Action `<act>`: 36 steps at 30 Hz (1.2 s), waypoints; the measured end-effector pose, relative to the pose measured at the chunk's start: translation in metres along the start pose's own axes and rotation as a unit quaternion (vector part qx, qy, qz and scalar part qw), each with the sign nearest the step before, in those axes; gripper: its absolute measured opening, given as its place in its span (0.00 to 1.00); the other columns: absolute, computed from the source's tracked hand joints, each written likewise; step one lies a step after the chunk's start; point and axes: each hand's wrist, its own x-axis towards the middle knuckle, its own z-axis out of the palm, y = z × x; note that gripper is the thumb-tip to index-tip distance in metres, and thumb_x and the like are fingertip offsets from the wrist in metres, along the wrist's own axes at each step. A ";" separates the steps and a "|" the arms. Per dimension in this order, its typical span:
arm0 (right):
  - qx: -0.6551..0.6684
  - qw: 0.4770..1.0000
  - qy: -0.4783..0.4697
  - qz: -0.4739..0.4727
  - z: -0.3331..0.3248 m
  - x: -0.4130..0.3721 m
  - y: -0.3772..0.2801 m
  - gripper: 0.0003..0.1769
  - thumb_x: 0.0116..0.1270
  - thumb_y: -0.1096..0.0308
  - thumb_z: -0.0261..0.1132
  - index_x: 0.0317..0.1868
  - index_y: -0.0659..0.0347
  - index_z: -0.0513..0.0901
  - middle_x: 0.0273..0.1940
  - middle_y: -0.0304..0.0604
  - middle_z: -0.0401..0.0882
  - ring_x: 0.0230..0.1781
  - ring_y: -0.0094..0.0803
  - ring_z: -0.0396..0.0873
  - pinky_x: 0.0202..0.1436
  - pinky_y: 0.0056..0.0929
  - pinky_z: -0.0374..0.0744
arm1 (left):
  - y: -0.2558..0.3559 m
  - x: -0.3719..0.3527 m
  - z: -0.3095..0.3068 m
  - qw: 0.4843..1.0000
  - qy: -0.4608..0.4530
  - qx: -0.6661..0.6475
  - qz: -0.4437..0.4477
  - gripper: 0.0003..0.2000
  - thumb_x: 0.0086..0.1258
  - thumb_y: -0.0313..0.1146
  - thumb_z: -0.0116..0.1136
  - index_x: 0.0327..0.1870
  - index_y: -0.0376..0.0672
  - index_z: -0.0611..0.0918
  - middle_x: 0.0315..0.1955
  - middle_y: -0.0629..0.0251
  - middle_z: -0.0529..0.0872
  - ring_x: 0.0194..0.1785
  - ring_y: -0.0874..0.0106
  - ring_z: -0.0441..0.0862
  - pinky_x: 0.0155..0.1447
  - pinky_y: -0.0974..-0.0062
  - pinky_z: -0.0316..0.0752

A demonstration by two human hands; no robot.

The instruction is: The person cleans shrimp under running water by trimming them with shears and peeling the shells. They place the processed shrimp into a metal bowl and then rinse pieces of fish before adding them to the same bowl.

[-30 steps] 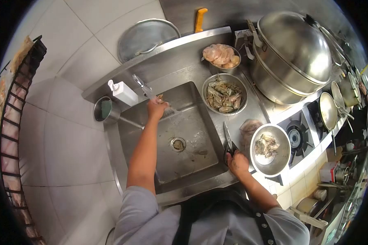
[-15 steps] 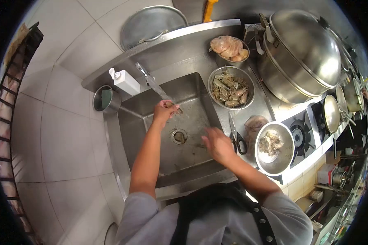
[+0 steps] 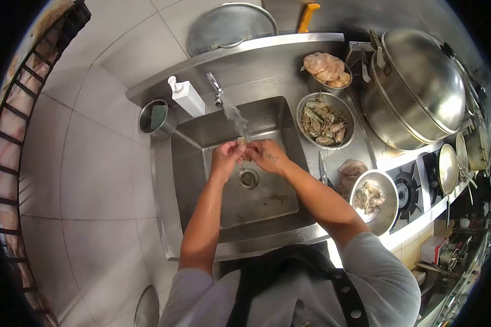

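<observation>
Over the sink (image 3: 202, 210), my left hand (image 3: 225, 161) and my right hand (image 3: 267, 155) meet, fingers pinched on a small shrimp (image 3: 241, 141). Only a bit of the shrimp shows; the fingers hide the rest. Water (image 3: 234, 115) runs from the tap (image 3: 215, 90) just beyond it. The drain (image 3: 247, 179) lies below my hands, with dark scraps around it. To the right stands a bowl (image 3: 350, 128) holding several shrimp (image 3: 323, 121). Scissors (image 3: 323, 170) lie on the counter, partly covered by my right forearm.
Nearer me on the right is a metal bowl (image 3: 386, 210) with peeled shrimp or shells (image 3: 369, 197). Behind are a container of bagged food (image 3: 327, 70) and a large steamer (image 3: 420, 82). A soap bottle (image 3: 189, 98) and a metal cup (image 3: 163, 124) flank the sink's left.
My right hand has moved from the sink's right side to join my left hand at the shrimp. My left hand has drawn slightly back from the tap. The camera view has shifted.
</observation>
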 end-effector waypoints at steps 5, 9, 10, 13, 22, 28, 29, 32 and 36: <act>-0.051 0.998 -0.027 0.023 -0.002 -0.009 -0.012 0.14 0.60 0.60 0.61 0.33 0.64 0.80 0.29 0.55 0.81 0.33 0.54 0.80 0.40 0.44 0.77 | -0.003 -0.015 0.002 0.999 0.006 0.038 0.029 0.13 0.65 0.35 0.64 0.44 0.35 0.83 0.33 0.68 0.86 0.34 0.81 0.81 0.35 0.80 0.74; -0.054 0.998 -0.029 0.009 -0.002 -0.011 -0.014 0.15 0.59 0.58 0.61 0.32 0.64 0.80 0.29 0.55 0.81 0.34 0.53 0.80 0.40 0.43 0.77 | 0.000 -0.023 0.007 1.000 0.014 0.019 0.020 0.13 0.66 0.37 0.64 0.44 0.37 0.83 0.34 0.68 0.86 0.34 0.79 0.79 0.36 0.79 0.73; -0.069 0.997 -0.027 0.003 -0.002 -0.012 -0.013 0.14 0.59 0.59 0.61 0.32 0.64 0.80 0.30 0.55 0.81 0.34 0.53 0.80 0.40 0.43 0.77 | 0.002 -0.024 0.009 0.999 0.019 0.027 0.018 0.11 0.65 0.34 0.64 0.43 0.37 0.83 0.33 0.68 0.86 0.33 0.79 0.79 0.36 0.79 0.73; -0.067 0.997 -0.013 -0.021 0.000 -0.013 -0.011 0.14 0.58 0.59 0.61 0.32 0.63 0.81 0.29 0.54 0.81 0.32 0.50 0.81 0.38 0.43 0.77 | -0.007 -0.023 0.012 0.995 0.054 0.071 0.037 0.09 0.64 0.29 0.62 0.41 0.35 0.83 0.32 0.67 0.85 0.31 0.79 0.79 0.35 0.79 0.73; 0.010 1.000 0.010 0.010 0.012 0.028 0.018 0.12 0.60 0.63 0.58 0.28 0.64 0.81 0.24 0.55 0.79 0.26 0.48 0.79 0.34 0.41 0.75 | -0.008 0.006 0.010 0.994 0.104 -0.004 0.034 0.07 0.61 0.24 0.60 0.38 0.33 0.82 0.29 0.67 0.84 0.28 0.79 0.79 0.34 0.79 0.74; -0.068 0.993 0.088 -0.031 0.022 0.100 0.042 0.15 0.61 0.63 0.57 0.26 0.66 0.81 0.24 0.60 0.78 0.26 0.56 0.78 0.33 0.46 0.75 | -0.004 0.062 -0.003 0.993 0.110 0.016 0.047 0.08 0.60 0.26 0.62 0.38 0.34 0.82 0.29 0.67 0.84 0.28 0.78 0.79 0.33 0.79 0.74; -0.073 0.991 0.099 -0.048 0.022 0.111 0.046 0.15 0.60 0.62 0.57 0.25 0.67 0.81 0.25 0.61 0.77 0.27 0.58 0.78 0.33 0.47 0.75 | 0.005 0.066 -0.002 0.989 0.109 0.080 0.062 0.08 0.60 0.27 0.62 0.38 0.34 0.82 0.28 0.67 0.85 0.28 0.78 0.79 0.33 0.79 0.73; -0.069 0.996 0.055 -0.003 0.012 0.136 0.036 0.19 0.63 0.63 0.56 0.25 0.72 0.80 0.26 0.64 0.77 0.29 0.60 0.79 0.35 0.49 0.76 | 0.016 0.090 -0.011 0.983 0.097 0.141 0.071 0.07 0.58 0.25 0.62 0.36 0.36 0.83 0.28 0.67 0.85 0.28 0.78 0.79 0.33 0.79 0.73; -0.141 0.983 0.056 -0.100 0.006 0.143 0.036 0.18 0.63 0.62 0.56 0.26 0.71 0.81 0.28 0.64 0.78 0.31 0.61 0.79 0.37 0.51 0.76 | 0.006 0.111 -0.018 0.987 0.089 0.117 0.068 0.06 0.56 0.25 0.61 0.35 0.36 0.83 0.28 0.68 0.85 0.29 0.79 0.79 0.33 0.79 0.72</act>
